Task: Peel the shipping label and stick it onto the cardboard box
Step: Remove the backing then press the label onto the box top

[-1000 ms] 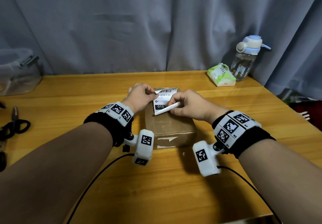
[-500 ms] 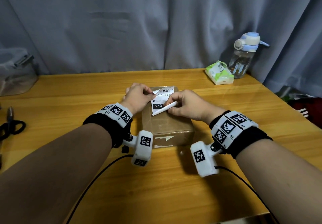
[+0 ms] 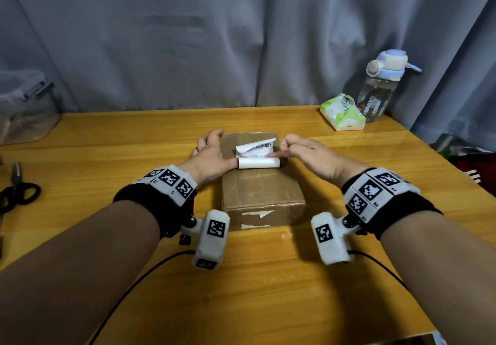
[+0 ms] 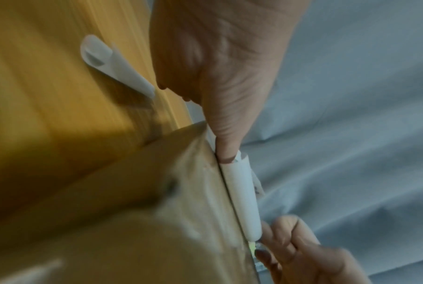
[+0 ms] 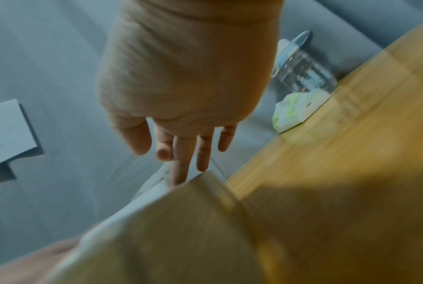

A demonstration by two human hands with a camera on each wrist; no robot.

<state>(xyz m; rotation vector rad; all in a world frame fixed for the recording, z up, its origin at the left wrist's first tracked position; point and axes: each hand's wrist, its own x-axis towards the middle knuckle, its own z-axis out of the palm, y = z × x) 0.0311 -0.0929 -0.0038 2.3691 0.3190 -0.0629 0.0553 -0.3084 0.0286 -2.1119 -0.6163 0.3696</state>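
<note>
The brown cardboard box stands mid-table. On its top lies the white shipping label; its far left corner curls up and its near part is curled into a white roll. My left hand is at the box's left edge, thumb touching the roll's left end, fingers relaxed. In the left wrist view the thumb presses at the end of the roll. My right hand reaches from the right, one finger on the label. In the right wrist view a straight finger touches the box top.
A water bottle and a green tissue pack stand at the back right. Black scissors and a clear plastic container are at the left. A curled white paper strip lies on the table left of the box.
Both hands were pinching the label over the box. Now they have let go, the label lies on the box top with its near part rolled up, and a thumb and a finger press it.
</note>
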